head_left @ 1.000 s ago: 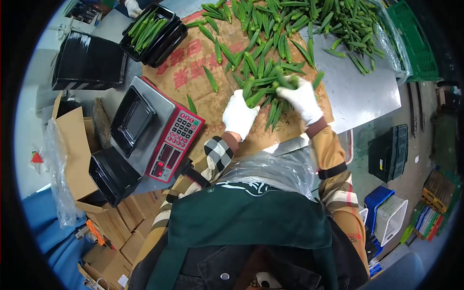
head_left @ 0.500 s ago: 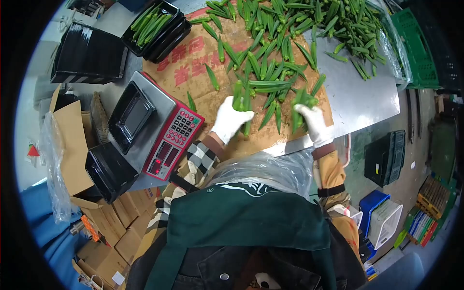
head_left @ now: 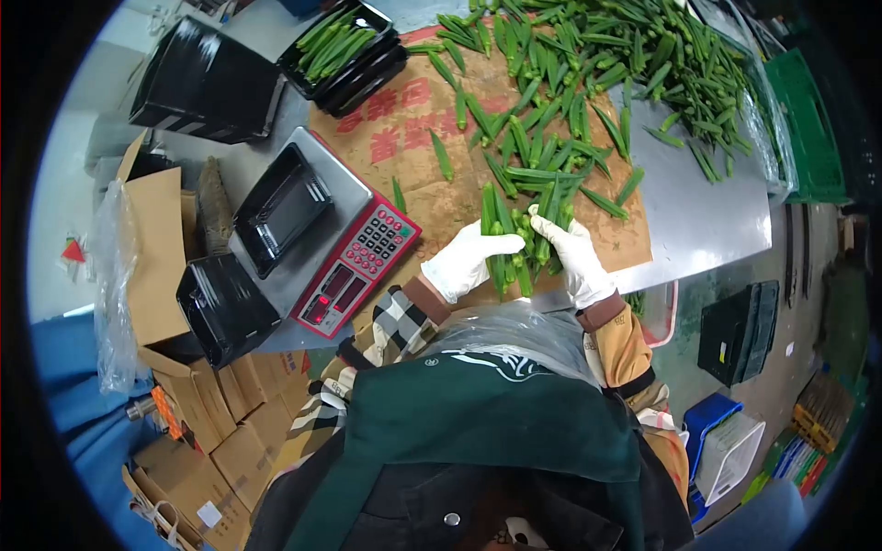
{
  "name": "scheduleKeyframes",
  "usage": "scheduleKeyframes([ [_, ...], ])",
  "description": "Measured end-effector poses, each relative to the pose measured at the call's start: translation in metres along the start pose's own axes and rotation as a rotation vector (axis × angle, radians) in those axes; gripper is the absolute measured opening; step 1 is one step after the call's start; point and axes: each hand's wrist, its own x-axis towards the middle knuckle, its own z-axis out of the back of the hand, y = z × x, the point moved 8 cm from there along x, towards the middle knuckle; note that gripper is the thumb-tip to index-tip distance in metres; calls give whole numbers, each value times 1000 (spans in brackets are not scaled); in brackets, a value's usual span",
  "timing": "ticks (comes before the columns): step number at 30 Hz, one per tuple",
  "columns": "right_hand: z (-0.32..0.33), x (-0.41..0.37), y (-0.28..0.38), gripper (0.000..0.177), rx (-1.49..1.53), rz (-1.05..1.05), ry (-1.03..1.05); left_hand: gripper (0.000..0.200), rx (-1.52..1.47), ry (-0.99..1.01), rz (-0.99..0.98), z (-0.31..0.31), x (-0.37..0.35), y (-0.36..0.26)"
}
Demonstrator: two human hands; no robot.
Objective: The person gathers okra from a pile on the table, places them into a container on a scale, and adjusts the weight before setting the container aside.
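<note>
My left hand (head_left: 467,261), in a white glove, is closed around a bunch of green okra pods (head_left: 500,241), its thumb lying across them. Close beside it, my right hand (head_left: 577,254), also gloved in white, grips more okra (head_left: 548,225) with the thumb on top. The two bunches almost meet over the front of a flattened cardboard sheet (head_left: 413,174). Loose okra (head_left: 542,147) lies just beyond both hands, growing into a large pile (head_left: 680,64) at the back right.
To the left, an empty black tray (head_left: 283,211) sits on a red-edged digital scale (head_left: 358,262). Stacked black trays with okra (head_left: 335,50) stand at the back. More black trays (head_left: 207,83) are farther left. A green crate (head_left: 808,129) borders the metal table's right side.
My hands have come closer together, the right one moving left toward the left one with its okra. The whole view has shifted slightly.
</note>
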Motion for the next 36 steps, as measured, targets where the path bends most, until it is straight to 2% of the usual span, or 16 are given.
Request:
scheduleKeyframes([
  [3,-33,-4,-4,23,116,-121,47,37,-4,-65,9,15,-22,-13],
  [6,-83,-12,-7,19,287,-220,149,39,168,-101,-205,30,-41,-45],
  [8,-118,-11,-10,31,302,-218,284,38,305,-172,-293,30,-69,-81],
  [12,-222,-28,22,28,334,-224,704,37,586,-298,-412,21,-143,-170],
  [14,-278,-33,35,28,348,-124,700,37,700,-292,-472,33,-169,-209],
  [15,-305,-37,39,28,343,-112,752,35,748,-387,-387,45,-188,-224],
  [16,-330,-41,43,29,338,-99,804,38,760,-316,-362,49,-198,-239],
  [17,-352,-39,42,34,366,-72,826,41,889,-377,-416,58,-208,-257],
  [19,-388,-48,51,51,412,-52,859,48,902,-422,-388,82,-221,-277],
  [21,-391,-66,47,52,325,-275,814,51,1035,-588,-364,120,-227,-291],
  [24,-378,-43,11,73,208,-389,890,49,1185,-469,-446,177,-223,-286],
  [25,-360,-46,16,78,155,-383,855,46,1087,-517,-473,179,-227,-285],
  [28,-282,-22,3,56,140,-350,824,46,964,-773,-523,181,-259,-292],
  [30,-224,-7,-4,55,91,-362,737,46,919,-765,-838,177,-292,-290],
  [33,-116,18,-52,54,99,-417,450,47,827,-955,-776,206,-332,-272],
  [36,-38,7,-98,54,7,-468,306,49,639,-1092,-771,224,-360,-245],
])
